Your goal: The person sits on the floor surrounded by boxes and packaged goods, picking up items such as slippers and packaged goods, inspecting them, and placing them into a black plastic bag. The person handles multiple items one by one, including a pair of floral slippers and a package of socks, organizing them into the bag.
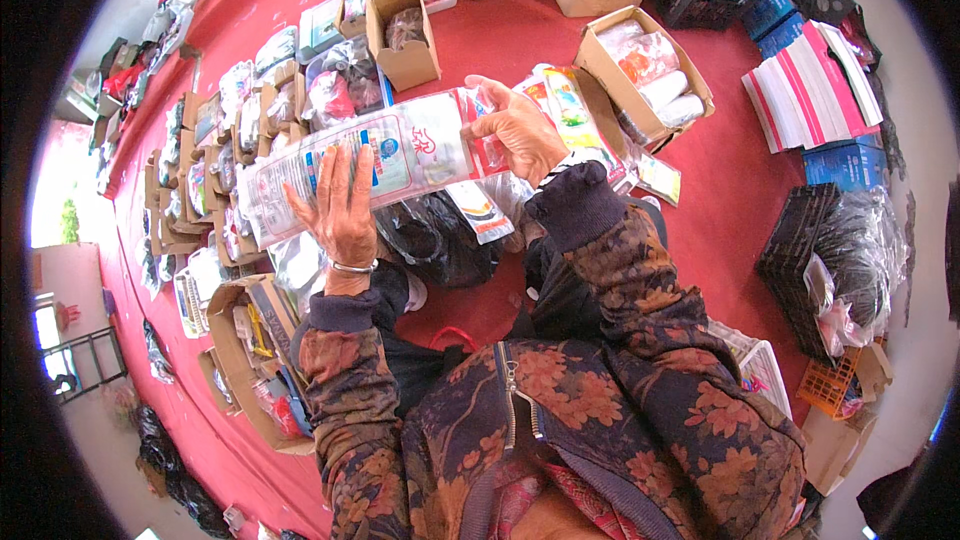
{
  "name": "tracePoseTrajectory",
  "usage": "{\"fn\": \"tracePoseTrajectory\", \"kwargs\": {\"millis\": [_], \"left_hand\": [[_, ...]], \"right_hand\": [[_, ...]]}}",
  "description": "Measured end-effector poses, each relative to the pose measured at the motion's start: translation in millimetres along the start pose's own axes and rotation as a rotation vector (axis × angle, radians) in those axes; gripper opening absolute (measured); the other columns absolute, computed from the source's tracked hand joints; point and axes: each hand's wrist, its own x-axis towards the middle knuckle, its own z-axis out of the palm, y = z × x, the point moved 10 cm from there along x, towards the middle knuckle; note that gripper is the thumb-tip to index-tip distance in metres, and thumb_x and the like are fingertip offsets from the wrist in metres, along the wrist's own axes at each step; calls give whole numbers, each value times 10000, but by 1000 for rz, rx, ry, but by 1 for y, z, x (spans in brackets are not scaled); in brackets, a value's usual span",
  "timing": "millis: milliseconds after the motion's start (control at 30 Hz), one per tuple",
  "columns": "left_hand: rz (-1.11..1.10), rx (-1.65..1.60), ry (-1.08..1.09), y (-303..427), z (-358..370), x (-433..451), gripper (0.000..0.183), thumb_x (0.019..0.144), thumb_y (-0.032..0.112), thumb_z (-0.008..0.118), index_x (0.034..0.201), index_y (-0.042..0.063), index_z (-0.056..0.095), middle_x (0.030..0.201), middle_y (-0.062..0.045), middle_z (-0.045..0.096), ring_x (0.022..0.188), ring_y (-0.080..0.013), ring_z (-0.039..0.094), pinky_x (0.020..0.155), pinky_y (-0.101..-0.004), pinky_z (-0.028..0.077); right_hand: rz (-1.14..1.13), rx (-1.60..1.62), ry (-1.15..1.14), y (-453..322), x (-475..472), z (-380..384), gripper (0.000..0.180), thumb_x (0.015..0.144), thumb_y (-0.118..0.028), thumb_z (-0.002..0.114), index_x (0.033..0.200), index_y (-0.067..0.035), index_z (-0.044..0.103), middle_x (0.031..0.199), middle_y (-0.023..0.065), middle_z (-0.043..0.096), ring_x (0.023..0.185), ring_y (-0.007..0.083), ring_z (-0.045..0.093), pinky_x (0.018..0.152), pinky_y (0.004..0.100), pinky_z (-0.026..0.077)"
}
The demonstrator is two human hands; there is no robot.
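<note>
A long, flat clear plastic packaging bag with printing on it stretches across in front of me. My right hand pinches its red-edged right end between thumb and fingers. On the left part of the bag my left hand lies flat, fingers spread, with a metal bangle at the wrist. Below the bag, between my legs, is a black plastic bag. A white and orange printed packet rests over it. Colourful printed packages are just beyond my right hand.
Cardboard boxes of packaged goods crowd the left of the red floor covering. A carton with wrapped white rolls stands ahead right. Farther right are a stack of pink-and-white sheets and a black crate. An open carton sits by my left arm.
</note>
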Motion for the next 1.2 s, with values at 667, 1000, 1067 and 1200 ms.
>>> {"fn": "tracePoseTrajectory", "kwargs": {"millis": [667,1000,1067,1200], "left_hand": [[-595,-1090,-439,-2,98,-38,1077,627,304,745,1330,-48,9,1290,-230,302,1172,-299,360,979,-356,293],[-916,-1032,-602,-4,110,-53,627,775,209,592,1263,-38,286,939,-217,597,789,-269,607,631,-336,482],[-746,-808,-507,-9,105,-48,532,753,173,579,1188,-43,364,857,-233,593,765,-320,603,635,-364,472],[-678,-764,-433,-11,102,-47,330,731,137,560,1009,-16,470,789,-233,572,765,-382,577,633,-416,449]], "right_hand": [[-581,-1008,44,-24,-29,51,332,633,2,561,965,1,537,905,205,595,889,347,569,753,365,454],[-612,-1058,-53,3,-26,68,326,642,3,545,967,15,525,851,221,589,840,387,556,726,420,438],[-621,-1085,-105,8,-28,74,343,646,8,540,988,6,516,851,217,590,832,387,556,711,430,437],[-676,-1121,-141,14,-28,80,364,648,11,523,1010,-20,512,829,204,588,800,382,558,663,432,439]]}}
